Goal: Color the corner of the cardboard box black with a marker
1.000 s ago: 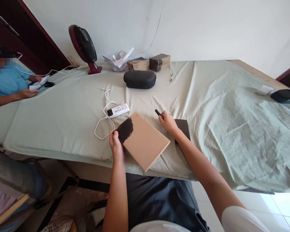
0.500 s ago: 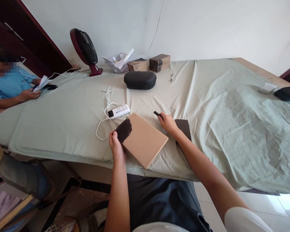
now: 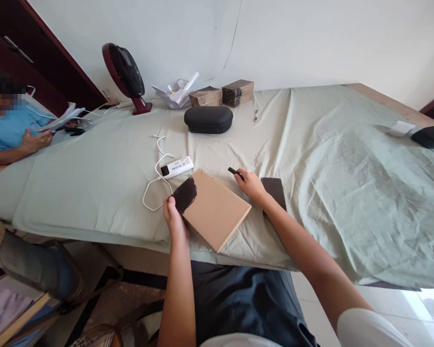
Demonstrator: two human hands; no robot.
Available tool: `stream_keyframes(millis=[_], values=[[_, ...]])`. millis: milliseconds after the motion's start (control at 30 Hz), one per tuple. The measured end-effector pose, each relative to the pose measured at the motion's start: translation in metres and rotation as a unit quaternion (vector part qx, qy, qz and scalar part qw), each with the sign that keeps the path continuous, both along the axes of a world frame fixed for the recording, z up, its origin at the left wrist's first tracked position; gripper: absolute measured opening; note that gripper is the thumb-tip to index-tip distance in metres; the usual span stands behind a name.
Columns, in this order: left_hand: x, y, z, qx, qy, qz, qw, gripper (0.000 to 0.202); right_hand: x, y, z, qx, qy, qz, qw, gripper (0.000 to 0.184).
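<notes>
A tan board (image 3: pixel 215 210) lies at the near edge of the cloth-covered table (image 3: pixel 94 173), with a black painted patch (image 3: pixel 185 194) at its left corner. My left hand (image 3: pixel 173 217) grips the board's left edge beside that patch, fingers closed. My right hand (image 3: pixel 251 184) is closed round a small black stick-shaped tool (image 3: pixel 234 172) just past the board's far right corner. A dark flat pad (image 3: pixel 275 189) lies under my right wrist.
A white remote-like device (image 3: pixel 177 166) with a white cable lies beyond the board. Farther back are a black case (image 3: pixel 208 119), two brown blocks (image 3: pixel 222 94), a white tray (image 3: pixel 171 94) and a red fan (image 3: pixel 125 74). A seated person (image 3: pixel 10 135) at left holds papers.
My hands and the board have hardly moved. The person at left has lifted the papers higher.
</notes>
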State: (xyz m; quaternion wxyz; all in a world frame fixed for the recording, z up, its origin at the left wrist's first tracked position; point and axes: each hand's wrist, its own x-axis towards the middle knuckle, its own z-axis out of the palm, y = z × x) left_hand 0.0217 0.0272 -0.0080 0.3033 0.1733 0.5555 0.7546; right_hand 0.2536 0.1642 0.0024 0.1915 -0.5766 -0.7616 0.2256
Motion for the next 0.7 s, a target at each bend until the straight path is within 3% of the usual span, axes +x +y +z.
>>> stream_keyframes(millis=[300, 700], values=[[0.0008, 0.0040, -0.0081, 0.010, 0.006, -0.005, 1.000, 0.036, -0.0002, -0.0012, 0.0029, 0.000, -0.003, -0.003, 1.000, 0.032], [0.0006, 0.0073, -0.0056, 0.006, 0.012, -0.038, 0.999, 0.039, 0.0040, -0.0009, 0.0054, -0.015, 0.012, -0.027, 0.999, 0.035]])
